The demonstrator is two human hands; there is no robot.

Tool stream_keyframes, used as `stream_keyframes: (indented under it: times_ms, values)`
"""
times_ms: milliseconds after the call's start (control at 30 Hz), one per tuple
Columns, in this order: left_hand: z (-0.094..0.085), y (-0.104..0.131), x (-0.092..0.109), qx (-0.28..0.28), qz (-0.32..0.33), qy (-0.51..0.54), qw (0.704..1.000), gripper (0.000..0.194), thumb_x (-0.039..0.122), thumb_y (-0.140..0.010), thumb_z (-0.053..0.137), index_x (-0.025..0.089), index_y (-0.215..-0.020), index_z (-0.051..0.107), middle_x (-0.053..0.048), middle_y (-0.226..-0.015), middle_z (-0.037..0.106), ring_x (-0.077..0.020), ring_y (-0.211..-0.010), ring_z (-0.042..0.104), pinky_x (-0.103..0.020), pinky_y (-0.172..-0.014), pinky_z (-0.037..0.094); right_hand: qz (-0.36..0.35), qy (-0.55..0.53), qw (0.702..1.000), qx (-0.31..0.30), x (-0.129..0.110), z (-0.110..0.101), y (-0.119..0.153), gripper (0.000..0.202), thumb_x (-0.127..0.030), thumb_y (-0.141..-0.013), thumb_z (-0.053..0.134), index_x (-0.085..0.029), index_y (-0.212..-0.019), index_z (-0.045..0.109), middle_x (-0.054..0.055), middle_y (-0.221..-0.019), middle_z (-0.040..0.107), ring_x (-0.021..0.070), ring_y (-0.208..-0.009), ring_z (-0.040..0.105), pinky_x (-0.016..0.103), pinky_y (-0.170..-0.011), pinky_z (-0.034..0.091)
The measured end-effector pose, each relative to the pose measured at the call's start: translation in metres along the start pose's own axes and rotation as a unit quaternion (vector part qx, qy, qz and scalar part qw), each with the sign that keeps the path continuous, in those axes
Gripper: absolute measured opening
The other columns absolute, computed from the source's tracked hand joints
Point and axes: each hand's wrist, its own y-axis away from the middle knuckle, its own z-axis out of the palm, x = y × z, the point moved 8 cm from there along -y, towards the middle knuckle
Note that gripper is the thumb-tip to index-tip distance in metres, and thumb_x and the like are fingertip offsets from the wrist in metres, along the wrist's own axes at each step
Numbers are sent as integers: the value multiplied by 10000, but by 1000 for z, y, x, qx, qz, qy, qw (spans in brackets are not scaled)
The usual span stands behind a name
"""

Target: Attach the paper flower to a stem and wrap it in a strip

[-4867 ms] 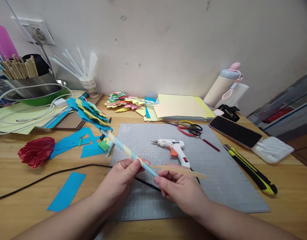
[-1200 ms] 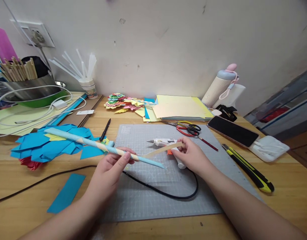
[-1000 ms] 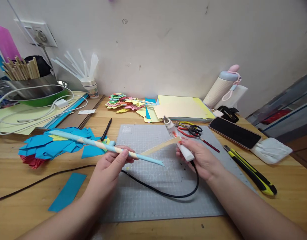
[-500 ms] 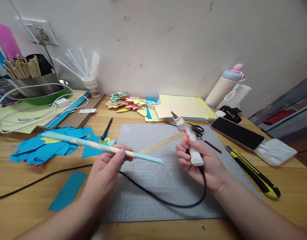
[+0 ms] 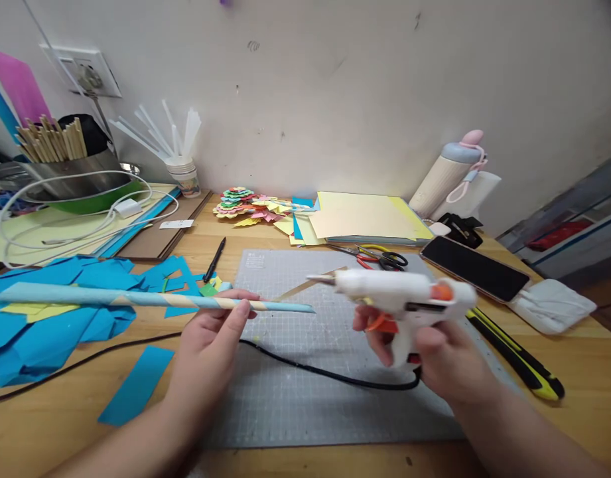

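Between the thumb and fingers of my left hand [image 5: 218, 338] is a rolled paper tube [image 5: 160, 300], light blue with a cream spiral strip, held nearly level. Blue paper shapes are joined to or lie behind its far left part; which, I cannot tell. My right hand [image 5: 444, 358] grips a white hot glue gun [image 5: 399, 292] with an orange trigger, slightly blurred by motion. The gun's metal nozzle points left, just above and apart from the tube's right end. Beneath both hands lies a grey cutting mat [image 5: 305, 411], with a tan paper strip [image 5: 298, 287] partly hidden behind the nozzle.
A black cord [image 5: 310, 369] crosses the mat to the glue gun. Scissors [image 5: 392, 259], a phone [image 5: 474, 267] and a utility knife [image 5: 519, 358] lie to the right. Blue paper pieces [image 5: 71, 338] and a black pen [image 5: 215, 259] are at left. A bottle [image 5: 447, 172] stands behind.
My right hand has turned the glue gun from upright to sideways, nozzle now facing left near the tube. The tube has levelled out and shifted slightly left in my left hand's grip.
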Motion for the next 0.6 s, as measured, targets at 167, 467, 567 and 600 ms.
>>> stream_keyframes:
  times_ms: [167, 467, 567, 600]
  values:
    - [1, -2, -2, 9, -20, 14, 1000, 231, 432, -786, 669, 243, -912, 713, -9, -935, 669, -162, -836, 563, -281, -805, 448, 27, 80, 996, 15, 15, 5, 0, 334, -507, -820, 648, -246, -1023, 692, 73, -918, 687, 116, -557, 495, 267, -510, 399]
    - [4, -1, 4, -6, -4, 24, 1000, 162, 383, -786, 664, 230, -820, 707, -14, -833, 675, -181, -817, 580, -285, -774, 459, 62, 136, 989, 11, 26, 5, 1, 303, -504, -826, 638, -230, -943, 695, 27, -742, 618, 136, -584, 494, 285, -568, 422]
    - [4, 0, 4, -12, -3, 27, 1000, 152, 383, -789, 664, 238, -802, 707, -5, -835, 676, -173, -821, 586, -272, -772, 459, 79, 154, 985, 12, 28, 5, 0, 349, -548, -816, 624, -211, -885, 683, 11, -645, 559, 150, -600, 499, 288, -562, 419]
    - [5, 0, 4, -15, -1, 27, 1000, 151, 386, -792, 663, 242, -796, 707, -1, -841, 677, -170, -825, 587, -267, -773, 460, 85, 157, 984, 14, 28, 5, 0, 367, -563, -811, 620, -206, -878, 676, 11, -644, 554, 144, -586, 486, 286, -550, 413]
